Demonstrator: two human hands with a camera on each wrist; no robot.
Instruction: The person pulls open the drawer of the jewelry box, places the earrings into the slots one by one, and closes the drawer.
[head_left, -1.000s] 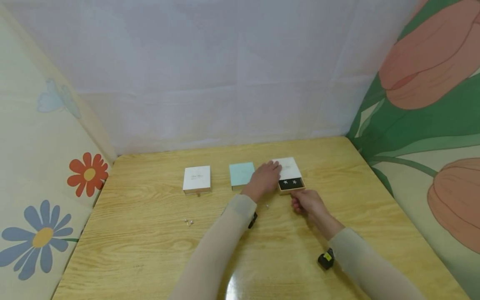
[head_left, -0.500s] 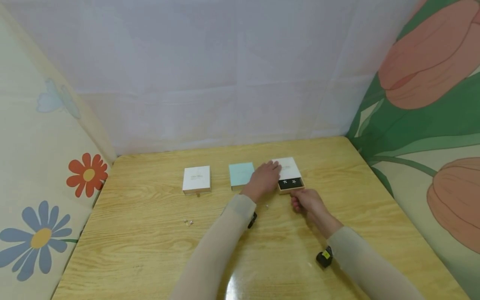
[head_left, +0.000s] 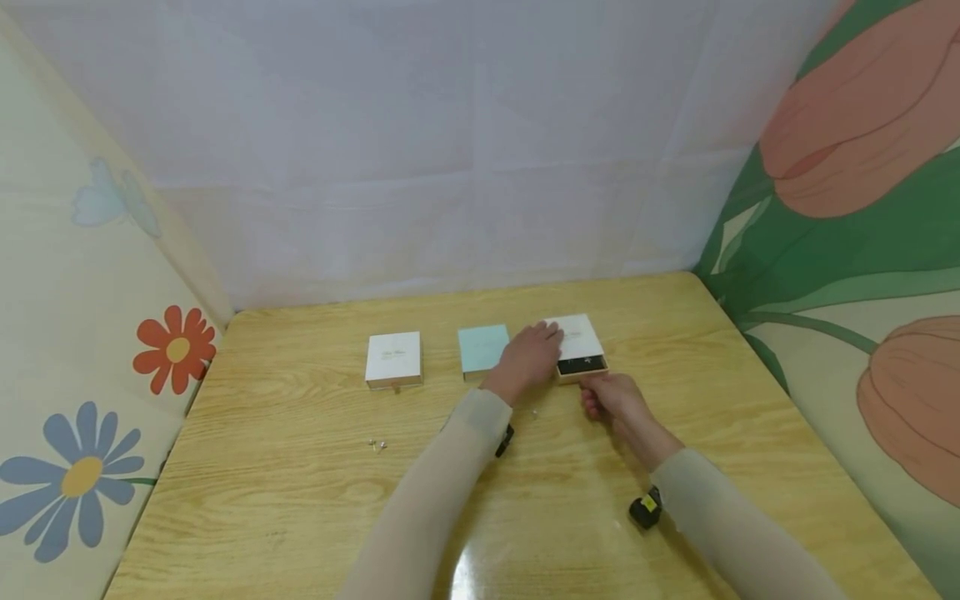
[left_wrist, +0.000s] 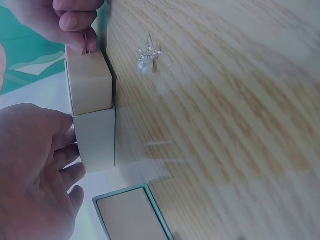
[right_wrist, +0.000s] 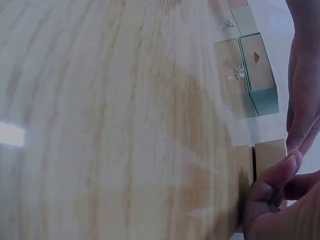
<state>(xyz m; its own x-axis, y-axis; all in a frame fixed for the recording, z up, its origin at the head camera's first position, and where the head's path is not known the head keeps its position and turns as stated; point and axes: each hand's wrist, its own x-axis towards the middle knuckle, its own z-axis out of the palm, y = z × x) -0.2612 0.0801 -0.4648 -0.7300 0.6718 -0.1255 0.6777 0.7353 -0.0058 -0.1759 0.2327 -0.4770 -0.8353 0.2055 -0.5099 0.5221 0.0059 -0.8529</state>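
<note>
The rightmost box [head_left: 576,336] is on the table [head_left: 300,517], drawer [left_wrist: 90,82] partway out; the right hand [head_left: 612,397] pinches its tab [left_wrist: 87,45], the left hand [head_left: 529,358] rests relaxed against the box's side. Looks midway: black insert [head_left: 572,366] part-covered; pearl earring [left_wrist: 146,66] loose outside, unboxed.

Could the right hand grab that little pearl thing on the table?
Probably yes: the pearl thing lies nearby with nothing over it, but the right hand would first have to release the drawer.
</note>
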